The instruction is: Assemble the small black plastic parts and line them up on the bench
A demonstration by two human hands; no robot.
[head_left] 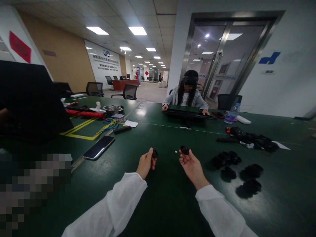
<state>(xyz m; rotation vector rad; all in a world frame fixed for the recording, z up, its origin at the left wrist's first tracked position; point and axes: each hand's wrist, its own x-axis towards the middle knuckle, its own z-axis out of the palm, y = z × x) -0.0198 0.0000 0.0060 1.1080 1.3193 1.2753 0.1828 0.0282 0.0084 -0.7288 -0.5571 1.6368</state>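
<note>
My left hand (145, 163) is closed round a small black part (154, 153), with the thumb along its near side. In the fingertips of my right hand (193, 167) is another small black rounded part (184, 150). Both hands are raised above the green table (168, 204), a short way apart. Between them a tiny pale piece (175, 151) lies on the tabletop. To the right of my right hand lie several similar dark parts, among them a single one (228, 173) and a clump (225, 159); their exact kind is too dark to make out.
A phone (99, 147) lies left of my left hand, near coloured wires (111, 125) and a metal bowl (113, 109). Across the table a person (185, 95) holds a wide black panel (186, 114). A water bottle (232, 114) and black items (256, 138) stand or lie at right.
</note>
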